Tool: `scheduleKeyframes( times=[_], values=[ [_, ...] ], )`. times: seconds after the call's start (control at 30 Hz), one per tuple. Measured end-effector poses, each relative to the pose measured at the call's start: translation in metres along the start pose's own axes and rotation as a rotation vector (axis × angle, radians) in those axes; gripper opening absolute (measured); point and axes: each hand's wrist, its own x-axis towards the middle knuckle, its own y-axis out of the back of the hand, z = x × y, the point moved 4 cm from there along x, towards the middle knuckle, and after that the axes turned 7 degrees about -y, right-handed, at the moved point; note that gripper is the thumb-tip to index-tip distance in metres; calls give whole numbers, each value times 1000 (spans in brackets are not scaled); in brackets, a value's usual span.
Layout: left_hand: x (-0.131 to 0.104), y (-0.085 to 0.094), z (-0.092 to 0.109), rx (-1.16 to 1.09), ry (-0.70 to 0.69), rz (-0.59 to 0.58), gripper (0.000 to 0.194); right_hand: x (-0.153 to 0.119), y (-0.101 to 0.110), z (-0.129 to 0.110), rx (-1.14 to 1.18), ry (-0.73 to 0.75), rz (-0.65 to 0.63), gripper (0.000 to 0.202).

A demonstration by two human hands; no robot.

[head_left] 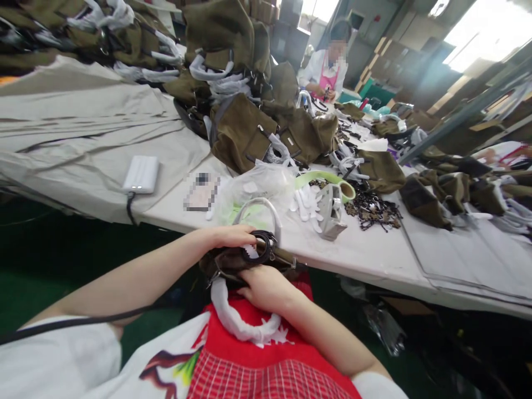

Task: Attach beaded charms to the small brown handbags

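Note:
An olive-brown handbag (283,258) is at the table's front edge, against my red apron. Its far handle (272,209) stands up, and its near handle (226,318), wrapped in white padding, hangs down over the apron. My left hand (236,236) is closed on a coiled black strap (266,252) above the bag's opening. A small white piece shows by the coil. At the bag's near edge, my right hand (268,287) grips the rim, with some fingertips hidden inside.
Behind the bag lie clear plastic wrap (261,180), a tape dispenser (332,213), a green tape roll (347,191) and a heap of dark hardware (376,212). A white power bank (141,174) and a phone (202,191) sit left. Handbags (243,133) are piled behind; a person (328,69) stands beyond.

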Motion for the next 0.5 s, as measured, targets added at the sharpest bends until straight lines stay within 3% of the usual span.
scheduleKeyframes(
  times=[0.1, 0.2, 0.33, 0.5],
  values=[
    [-6, 16, -18, -47, -68, 28, 30, -18, 8, 33, -154, -284, 4, 23],
    [-13, 21, -16, 179, -117, 56, 26, -22, 15, 49, -158, -283, 25, 15],
    [-25, 14, 2, 695, -98, 90, 21, -24, 32, 33, -84, -158, 143, 17],
    [-49, -19, 16, 973, -134, 105, 22, -28, 50, -7, -55, -2, 163, 16]
  ],
)
